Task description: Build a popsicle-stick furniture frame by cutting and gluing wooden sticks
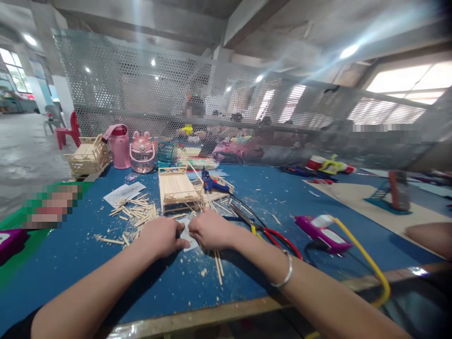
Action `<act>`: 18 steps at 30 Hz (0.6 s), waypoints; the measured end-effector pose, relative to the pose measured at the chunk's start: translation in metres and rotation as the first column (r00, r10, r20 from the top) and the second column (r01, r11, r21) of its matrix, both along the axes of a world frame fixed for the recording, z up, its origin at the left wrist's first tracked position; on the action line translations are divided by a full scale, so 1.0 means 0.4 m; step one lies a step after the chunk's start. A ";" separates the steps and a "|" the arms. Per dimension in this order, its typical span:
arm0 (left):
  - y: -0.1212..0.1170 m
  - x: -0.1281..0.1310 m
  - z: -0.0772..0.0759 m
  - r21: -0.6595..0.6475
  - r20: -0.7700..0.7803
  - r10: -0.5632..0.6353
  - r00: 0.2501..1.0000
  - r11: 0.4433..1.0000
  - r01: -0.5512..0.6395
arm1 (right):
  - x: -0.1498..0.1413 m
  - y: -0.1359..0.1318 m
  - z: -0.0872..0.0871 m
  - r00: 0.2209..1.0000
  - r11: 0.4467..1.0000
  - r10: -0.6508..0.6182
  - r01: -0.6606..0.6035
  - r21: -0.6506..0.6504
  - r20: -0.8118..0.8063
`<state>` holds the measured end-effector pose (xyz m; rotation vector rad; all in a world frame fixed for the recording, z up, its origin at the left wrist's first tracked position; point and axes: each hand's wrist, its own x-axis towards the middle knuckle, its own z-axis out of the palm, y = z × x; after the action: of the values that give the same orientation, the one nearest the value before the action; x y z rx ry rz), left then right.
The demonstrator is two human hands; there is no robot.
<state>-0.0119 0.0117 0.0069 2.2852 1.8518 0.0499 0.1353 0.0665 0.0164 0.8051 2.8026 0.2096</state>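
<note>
Stick bed: one small bed of pale wooden sticks (179, 188) stands upright on our blue desk (254, 197), just beyond both our hands.
Left hand: our left hand (165, 237), in front of the stick bed, is partly open, thumb and forefinger apart at the edge of a small white paper (187, 241).
Right hand: our right hand (211, 230), also in front of the stick bed, is curled over the paper's other side; we cannot tell what its fingers grip. A silvery bangle (289, 270) circles that wrist.
Sticks: a loose heap (141, 213), too many to count, left of the stick bed; two longer sticks (219, 268) in front of it.
Glue gun: one, blue (216, 184), just right of the stick bed.
Writing: pale paper (123, 194) left of the stick bed has faint marks, too small to read.
Bottles: two, one pink (120, 149), one clear with an eared pink lid (142, 154), behind and left of the stick bed.
Power strip: one purple-edged strip (323, 235), well right of the stick bed.
</note>
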 end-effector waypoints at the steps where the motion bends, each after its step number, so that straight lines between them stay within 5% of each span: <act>1: 0.000 0.000 -0.001 0.005 -0.003 -0.002 1.000 1.000 0.002 | 0.001 -0.001 0.000 1.000 1.000 0.008 -0.008 -0.004 0.004; 18: 0.003 -0.002 -0.002 -0.003 -0.015 0.010 1.000 1.000 -0.010 | -0.007 0.009 -0.001 1.000 1.000 -0.024 0.024 0.020 0.020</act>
<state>-0.0127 0.0128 0.0061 2.2809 1.8695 0.0314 0.1324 0.0699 0.0161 0.8361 2.7748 0.2408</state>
